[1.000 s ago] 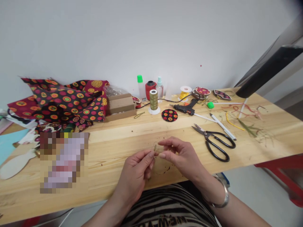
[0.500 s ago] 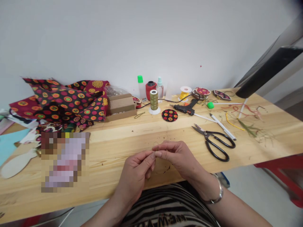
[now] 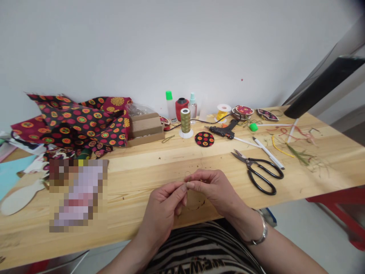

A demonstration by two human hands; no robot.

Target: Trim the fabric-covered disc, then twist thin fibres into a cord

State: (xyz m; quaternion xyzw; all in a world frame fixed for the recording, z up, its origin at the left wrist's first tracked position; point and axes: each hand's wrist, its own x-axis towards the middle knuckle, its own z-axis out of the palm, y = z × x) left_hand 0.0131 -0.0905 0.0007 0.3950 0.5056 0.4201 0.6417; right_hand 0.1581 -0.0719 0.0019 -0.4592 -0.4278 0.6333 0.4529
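My left hand [image 3: 167, 205] and my right hand [image 3: 215, 192] meet at the fingertips above the wooden table, close to its front edge. Both are closed in a pinch. Between them runs a thin thread [image 3: 187, 173]; a fine loop of it shows just above the fingertips, and its ends are too small to follow. To the right of my right hand lie black-handled scissors [image 3: 261, 173] with blades slightly apart. Beyond my hands rests a round patterned fabric disc [image 3: 204, 139], beside a spool of olive thread [image 3: 185, 121].
A black glue gun [image 3: 224, 130], white pen [image 3: 268, 153] and loose coloured threads [image 3: 298, 140] lie to the right. Patterned cloth [image 3: 82, 121] and a cardboard box [image 3: 146, 129] stand at the back left. The table's [image 3: 137, 163] front edge borders my lap.
My fingertips have shifted very slightly, still pinched together. Everything on the table stays where it was.
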